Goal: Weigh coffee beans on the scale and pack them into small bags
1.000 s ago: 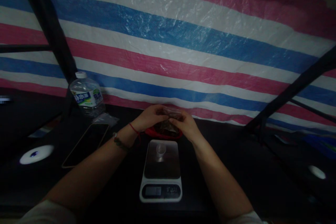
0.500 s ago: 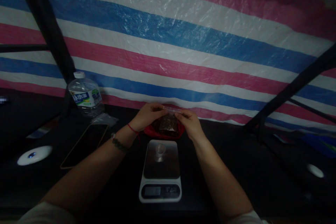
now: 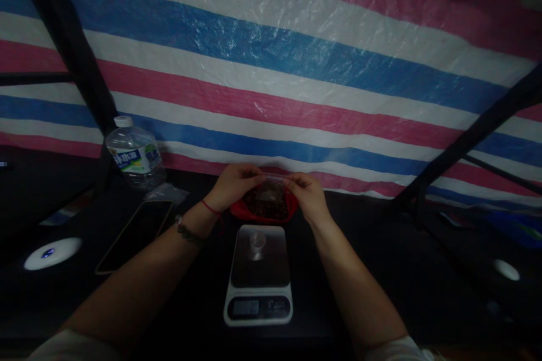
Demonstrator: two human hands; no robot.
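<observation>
My left hand [image 3: 234, 184] and my right hand [image 3: 308, 194] each pinch an upper corner of a small clear plastic bag [image 3: 271, 189] with dark bits in it. The bag hangs between them over a red container [image 3: 259, 213] of the same dark stuff. In front of that stands a white kitchen scale [image 3: 259, 276] with a steel platform; a small clear cup [image 3: 258, 241] sits on it. A red string and a dark bracelet circle my left wrist.
A water bottle [image 3: 133, 153] stands at the back left, with a phone [image 3: 134, 234] lying flat before it and a crumpled clear bag [image 3: 169, 192] beside. A white round disc [image 3: 52, 252] lies far left. A striped tarp [image 3: 296, 67] hangs behind. Black frame bars slant on both sides.
The bag has been pulled taut and lifted a little between my two hands, its top edge now stretched straight. My hands have moved slightly apart.
</observation>
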